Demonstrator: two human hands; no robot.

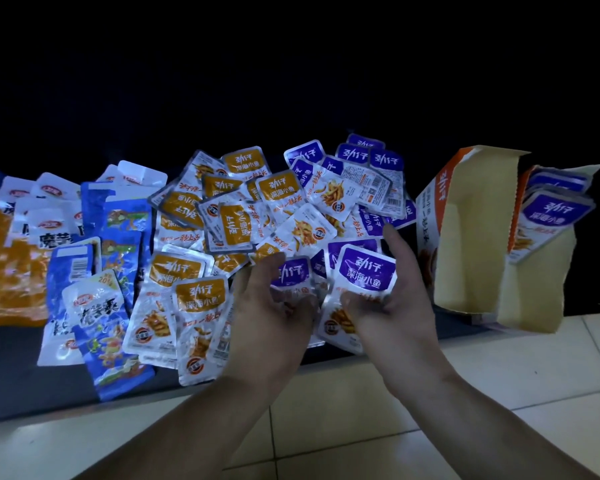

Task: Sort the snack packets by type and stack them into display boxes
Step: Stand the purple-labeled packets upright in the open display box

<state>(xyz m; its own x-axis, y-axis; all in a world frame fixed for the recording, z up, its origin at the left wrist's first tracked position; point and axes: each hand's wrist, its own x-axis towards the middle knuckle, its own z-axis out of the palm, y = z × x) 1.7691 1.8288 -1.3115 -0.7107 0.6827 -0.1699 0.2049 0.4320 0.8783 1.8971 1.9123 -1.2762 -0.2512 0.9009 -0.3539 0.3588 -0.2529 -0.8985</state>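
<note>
A heap of small snack packets covers the dark table (21, 386). Orange-label packets (201, 296) lie in the middle, purple-label ones (357, 154) at the back right. My left hand (274, 306) grips a purple-label packet (291, 271) by its lower part. My right hand (392, 299) pinches another purple-label packet (368, 271), thumb raised beside it. To the right, an open cardboard display box (465, 244) stands with its flaps up; several purple packets (555, 209) are stacked upright inside it.
Blue packets (108, 344) and white-and-orange packets (25, 237) lie at the left of the table. The table's front edge runs under my forearms, with pale floor tiles (361, 410) below. The background is dark.
</note>
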